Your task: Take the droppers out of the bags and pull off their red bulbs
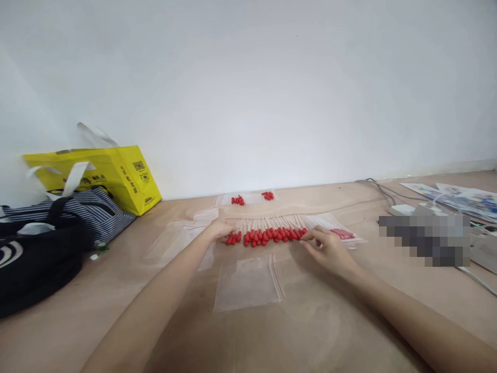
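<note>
In the head view, the red-headed sticks (272,234) lie in a row across the middle of the tabletop (334,321), between the person's two hands. The left hand (223,228) is at the row's left end, its fingertips partly hidden, so its grip cannot be told. The right hand (322,243) curves at the opposite end, thumb and forefinger arched around a gap, tips beside the last red heads; whether they pinch one cannot be told. Bare brown surface runs from the right forearm toward the cables and papers (454,199); the wall (272,103) closes the far edge, and a yellow bag (128,176) bounds the left. The heads are smooth and bulbous, the sticks pale and thin; a clear, flat plastic bag (246,285) with a red seal line lies in front.
</note>
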